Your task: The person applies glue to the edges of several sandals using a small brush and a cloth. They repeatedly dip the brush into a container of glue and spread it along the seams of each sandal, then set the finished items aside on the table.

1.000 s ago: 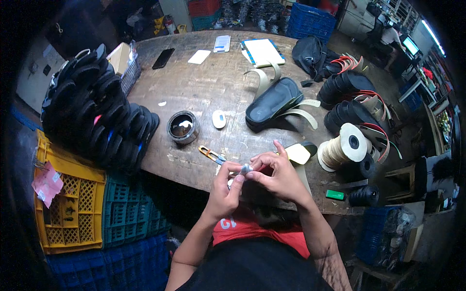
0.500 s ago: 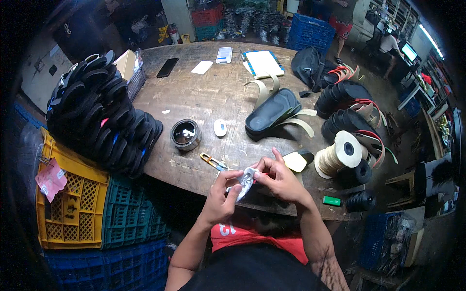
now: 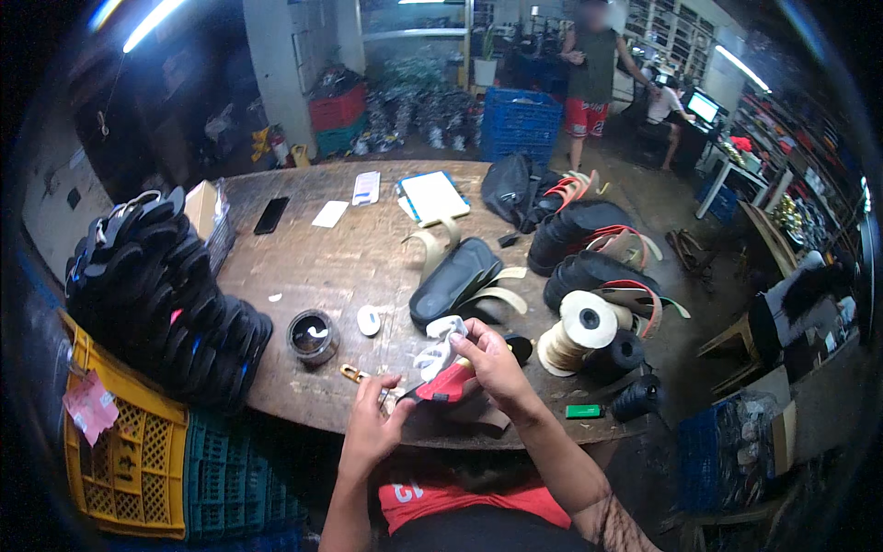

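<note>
My right hand (image 3: 497, 370) pinches a crumpled white cloth (image 3: 440, 351) above the table's near edge. Just below the cloth is a red piece with a dark end (image 3: 447, 385); its exact kind does not show. Close to that dark end, my left hand (image 3: 372, 425) has its thumb and fingers apart, and I make out nothing held between them. A cutter with an orange handle (image 3: 351, 373) lies beside my left fingertips, partly hidden by them. Beyond my hands rests a black sandal with loose beige straps (image 3: 452, 283).
Left of the hands stand a jar of dark liquid (image 3: 313, 337) and a small white oval object (image 3: 369, 321). Stacked black soles (image 3: 166, 308) fill the left side. A thread spool (image 3: 572, 339), black thread cones (image 3: 635, 397) and a green box (image 3: 583, 411) sit right. A person (image 3: 589, 83) stands beyond.
My view has tilted up. My hands have drawn apart: the left has released the white cloth, which stays in the right. The red piece shows more fully below the cloth.
</note>
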Available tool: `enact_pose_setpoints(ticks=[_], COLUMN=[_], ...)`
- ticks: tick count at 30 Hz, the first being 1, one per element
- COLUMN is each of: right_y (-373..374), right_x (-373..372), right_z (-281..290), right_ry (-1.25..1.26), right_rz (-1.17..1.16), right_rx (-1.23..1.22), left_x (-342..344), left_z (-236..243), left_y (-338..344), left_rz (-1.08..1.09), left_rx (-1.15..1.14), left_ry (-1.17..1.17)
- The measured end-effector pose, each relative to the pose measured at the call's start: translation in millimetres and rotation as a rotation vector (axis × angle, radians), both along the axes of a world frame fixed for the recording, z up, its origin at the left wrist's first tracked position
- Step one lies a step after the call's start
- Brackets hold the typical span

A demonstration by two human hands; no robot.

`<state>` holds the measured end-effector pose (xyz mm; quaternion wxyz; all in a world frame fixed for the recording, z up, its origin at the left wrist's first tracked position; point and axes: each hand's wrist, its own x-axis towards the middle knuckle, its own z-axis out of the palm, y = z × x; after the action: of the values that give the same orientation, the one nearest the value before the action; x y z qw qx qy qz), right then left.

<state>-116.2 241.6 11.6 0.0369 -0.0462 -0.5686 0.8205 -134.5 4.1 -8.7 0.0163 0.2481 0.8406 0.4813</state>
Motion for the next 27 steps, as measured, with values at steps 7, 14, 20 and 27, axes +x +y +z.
enact_pose_setpoints(ticks=[7, 14, 20, 27], right_y=[12, 26, 30, 17], right_x=[34, 96, 126, 138], right_z=[7, -11, -23, -24], right_ry=[0.154, 0.02, -0.066, -0.032], right_rz=[-0.1, -0.175, -0.329, -0.425], right_rx=[-0.194, -0.083, 0.045, 0.135], left_x=[-2, -10, 18, 69], left_z=[-21, -41, -26, 5], left_y=[4, 13, 28, 45], left_rz=[-0.009, 0.009, 0.125, -0.452], left_rx=[0.084, -0.023, 0.002, 0.235], left_ry=[-0.134, -0.147, -0.025, -0.33])
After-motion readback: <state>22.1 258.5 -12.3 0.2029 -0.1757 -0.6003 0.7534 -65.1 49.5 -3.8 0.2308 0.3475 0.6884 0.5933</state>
